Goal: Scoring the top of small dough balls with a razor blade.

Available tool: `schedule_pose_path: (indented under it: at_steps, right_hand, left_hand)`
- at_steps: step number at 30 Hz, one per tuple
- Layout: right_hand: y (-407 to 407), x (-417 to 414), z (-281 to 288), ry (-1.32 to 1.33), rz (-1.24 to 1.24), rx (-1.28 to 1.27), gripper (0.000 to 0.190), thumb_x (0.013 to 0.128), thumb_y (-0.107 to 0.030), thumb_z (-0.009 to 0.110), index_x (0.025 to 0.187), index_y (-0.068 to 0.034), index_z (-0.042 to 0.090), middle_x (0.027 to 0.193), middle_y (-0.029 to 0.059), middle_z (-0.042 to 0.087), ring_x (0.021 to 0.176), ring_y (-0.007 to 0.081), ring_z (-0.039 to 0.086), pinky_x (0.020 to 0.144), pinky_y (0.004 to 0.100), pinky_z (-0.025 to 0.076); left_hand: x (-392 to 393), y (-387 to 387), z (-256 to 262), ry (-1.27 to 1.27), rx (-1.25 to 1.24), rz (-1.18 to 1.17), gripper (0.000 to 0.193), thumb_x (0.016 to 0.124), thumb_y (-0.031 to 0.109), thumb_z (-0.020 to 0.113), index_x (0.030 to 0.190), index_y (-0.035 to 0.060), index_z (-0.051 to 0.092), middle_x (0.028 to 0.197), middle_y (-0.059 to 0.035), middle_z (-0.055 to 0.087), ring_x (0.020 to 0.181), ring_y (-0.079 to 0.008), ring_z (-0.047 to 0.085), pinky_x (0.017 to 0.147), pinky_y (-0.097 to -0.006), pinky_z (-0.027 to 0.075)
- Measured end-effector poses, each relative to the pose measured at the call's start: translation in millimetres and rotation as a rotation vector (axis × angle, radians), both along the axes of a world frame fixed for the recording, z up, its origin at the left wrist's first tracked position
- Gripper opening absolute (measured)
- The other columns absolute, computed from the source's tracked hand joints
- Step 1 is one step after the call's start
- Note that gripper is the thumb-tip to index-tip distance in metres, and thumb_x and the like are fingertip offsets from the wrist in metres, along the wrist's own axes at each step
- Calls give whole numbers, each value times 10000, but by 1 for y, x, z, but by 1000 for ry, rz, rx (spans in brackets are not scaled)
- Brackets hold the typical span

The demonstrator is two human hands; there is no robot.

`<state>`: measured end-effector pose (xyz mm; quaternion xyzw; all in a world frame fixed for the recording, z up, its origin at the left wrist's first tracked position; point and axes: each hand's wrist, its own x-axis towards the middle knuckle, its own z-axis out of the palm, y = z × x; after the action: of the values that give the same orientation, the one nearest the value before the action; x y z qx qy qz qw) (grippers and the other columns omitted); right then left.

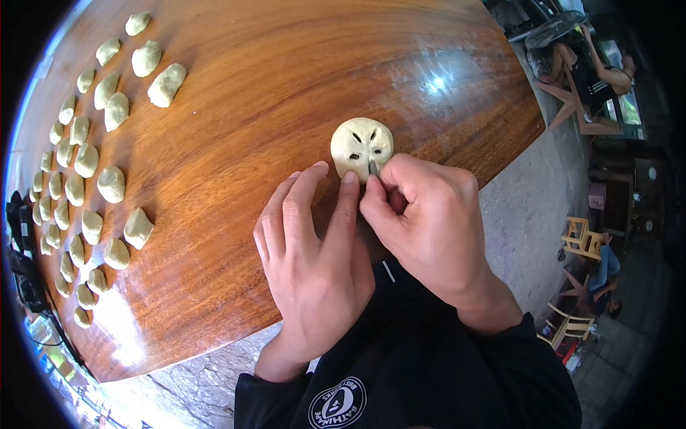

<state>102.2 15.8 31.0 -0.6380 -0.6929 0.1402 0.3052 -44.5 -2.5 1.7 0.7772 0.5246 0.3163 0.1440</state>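
A round, flat disc of pale dough (343, 142) lies on the varnished wooden table (257, 123) in front of me. Several short slits run out from its middle like spokes, and the wood shows dark through them. My right hand (429, 214) pinches a small metal blade (373, 167), its tip at the lower part of the disc; most of the tool is hidden in the fist. My left hand (316, 252) is spread beside it, palm down. One fingertip of that hand touches the disc's near edge, while its other fingers rest apart on or just above the wood.
Several small lumps of dough (111, 184) are spread over the table's left side. Black objects (24, 268) lie at the far left rim. Past the right edge are a concrete floor (514, 214), wooden stools (581, 238), a fan (554, 29) and two seated people (603, 80).
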Motion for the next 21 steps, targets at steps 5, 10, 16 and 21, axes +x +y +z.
schedule_pose_path:
  at_steps: [5,10,16,21]
  right_hand:
    - [-7,1,13,26,-14,9,205,848,12,781,734,8,612,571,90,583,471,143,574,472,305,437]
    - [-4,1,7,52,-29,42,211,851,8,782,730,7,609,562,86,570,461,142,549,468,304,427]
    - [0,0,-2,47,-15,64,210,848,8,784,734,9,607,571,102,576,461,158,554,466,315,427]
    - [1,0,-4,52,-19,55,213,849,8,783,732,12,605,585,115,591,468,173,575,468,329,439]
  left_hand:
    - [0,0,1,5,-7,5,488,810,29,677,1296,23,730,1381,-184,575,1259,-385,561,1049,-496,433]
    - [0,0,1,5,-2,2,483,816,31,672,1296,6,722,1382,-190,573,1262,-389,559,1051,-500,432]
    - [1,-1,4,-6,-51,24,465,843,-23,657,1292,61,740,1377,-177,585,1283,-384,553,1108,-492,420]
    - [2,-1,6,-11,-62,17,464,840,-28,655,1282,73,752,1377,-175,586,1283,-381,554,1114,-495,416]
